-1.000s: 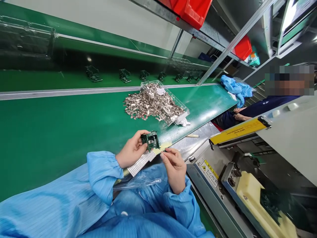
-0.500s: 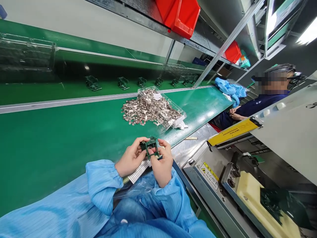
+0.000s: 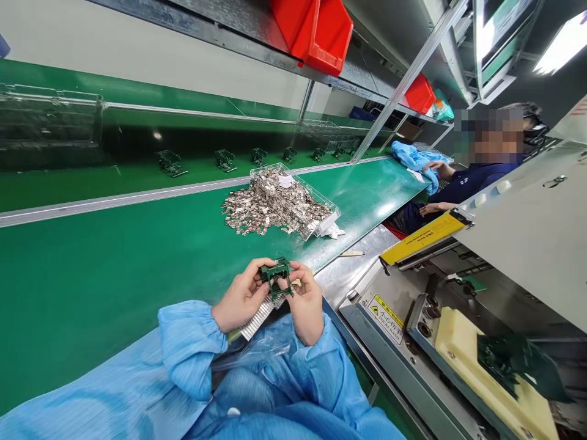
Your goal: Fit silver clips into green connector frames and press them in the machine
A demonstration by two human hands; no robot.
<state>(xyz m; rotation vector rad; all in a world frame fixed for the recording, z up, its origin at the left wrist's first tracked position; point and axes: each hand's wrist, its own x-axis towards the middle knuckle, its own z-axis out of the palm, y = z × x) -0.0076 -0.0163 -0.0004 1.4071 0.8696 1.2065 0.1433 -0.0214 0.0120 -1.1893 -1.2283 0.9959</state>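
Between my two hands is a small dark green plastic frame (image 3: pixel 276 275) with an open middle. My left hand (image 3: pixel 243 297) pinches its left side between thumb and fingers. On the opposite side my right hand (image 3: pixel 306 302) grips it, thumb near the opening. Beneath the frame and partly covered by my hands lies a strip of pale ridged pieces (image 3: pixel 260 318). Beyond my hands, a clear plastic box (image 3: pixel 323 225) lies among a heap of small silvery metal pieces (image 3: pixel 250 208) spilled over the green tabletop (image 3: pixel 151 263).
Several similar green frames (image 3: pixel 225 160) stand in a row on the back ledge. At right is a machine with a warning label (image 3: pixel 386 319) and a cream block (image 3: pixel 463 342). Red bins (image 3: pixel 316 36) sit on the shelf above. A co-worker (image 3: pixel 486 165) sits at the far right.
The green frame has tilted a little in my hands, with both still gripping it. The co-worker's one hand has moved up to the blue cloth. The camera view has shifted slightly.
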